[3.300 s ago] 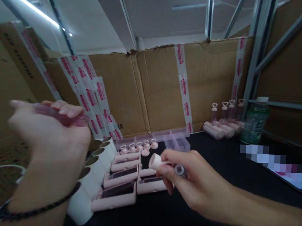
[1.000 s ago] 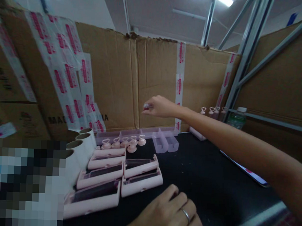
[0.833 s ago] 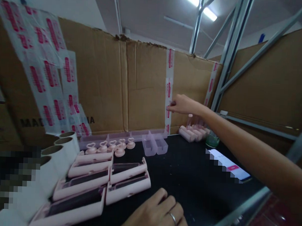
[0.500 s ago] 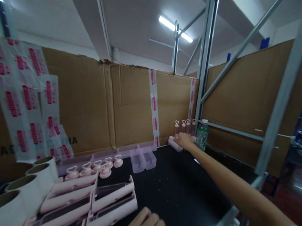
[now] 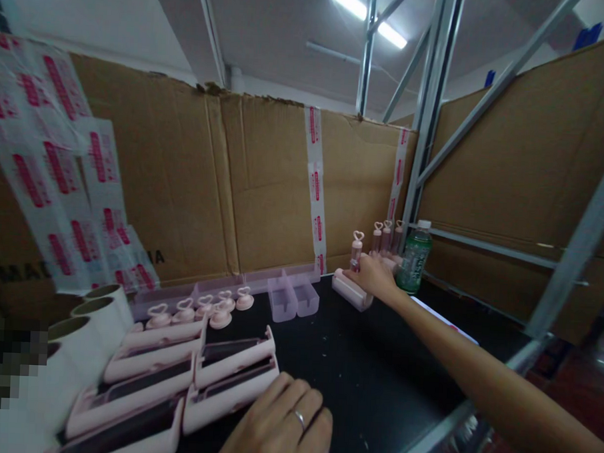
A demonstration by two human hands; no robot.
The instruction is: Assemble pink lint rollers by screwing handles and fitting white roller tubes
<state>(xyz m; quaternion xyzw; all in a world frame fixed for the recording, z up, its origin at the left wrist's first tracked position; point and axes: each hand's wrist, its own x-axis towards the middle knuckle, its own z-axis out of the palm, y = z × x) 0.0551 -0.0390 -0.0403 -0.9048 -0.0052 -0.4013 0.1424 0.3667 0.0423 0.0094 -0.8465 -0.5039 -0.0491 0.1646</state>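
Observation:
My right hand (image 5: 374, 276) reaches far to the back right of the black table (image 5: 375, 376). Its fingers are closed at the base of an upright heart-topped pink handle (image 5: 356, 247), and it rests on a row of pink rollers (image 5: 348, 292) lying there. Three more heart-topped handles (image 5: 385, 237) stand just behind it. My left hand (image 5: 278, 429), with a ring on one finger, lies palm down on the near table edge with its fingers stretched out. It holds nothing and touches the nearest of several open pink cases (image 5: 225, 377).
A green bottle (image 5: 413, 257) stands right of the handles by a metal rack post (image 5: 426, 125). A clear compartment tray (image 5: 293, 296), loose heart caps (image 5: 203, 309) and white tubes (image 5: 90, 321) lie to the left. Taped cardboard (image 5: 264, 185) walls the back. A phone (image 5: 445, 318) lies under my forearm.
My right hand carried a small part from mid-air above the tray to the back right and came down at the rollers. My left hand settled flat on the table.

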